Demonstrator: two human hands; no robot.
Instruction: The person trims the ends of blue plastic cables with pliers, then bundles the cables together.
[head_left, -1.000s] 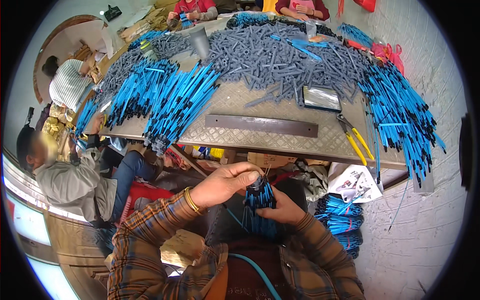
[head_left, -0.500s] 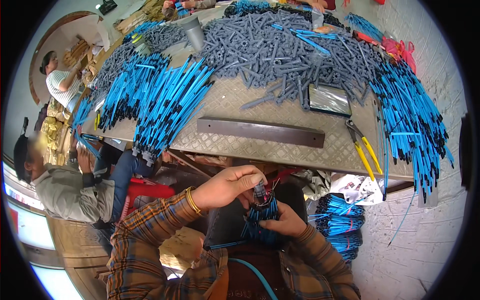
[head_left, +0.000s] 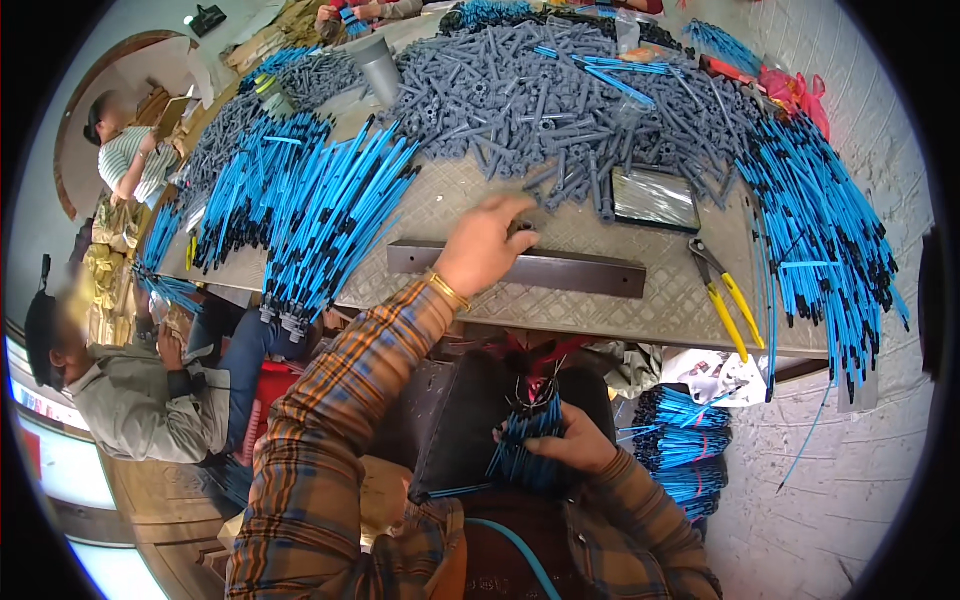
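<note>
My left hand (head_left: 487, 243) is stretched over the table with its fingers curved and the thumb apart. Its fingertips are beside the near edge of a heap of grey ribbed plastic tubes (head_left: 500, 100), above a dark brown bar (head_left: 590, 274). A small dark spot shows between thumb and fingers; I cannot make out what it is. Down at my lap, my right hand (head_left: 580, 443) is closed around a bundle of blue cables (head_left: 532, 425) with black ends. Thin wires stick up from the bundle's top.
Bunches of blue rods (head_left: 335, 215) lie left, and more blue rods (head_left: 820, 250) hang over the right edge. Yellow-handled pliers (head_left: 727, 300) and a film-wrapped flat box (head_left: 655, 200) lie on the table. A grey cup (head_left: 377, 70) stands behind. A seated person (head_left: 150, 385) is at my left.
My left hand has left the top of the cable bundle and moved forward over the table to the bar and grey tubes. My right hand still holds the bundle in nearly the same place.
</note>
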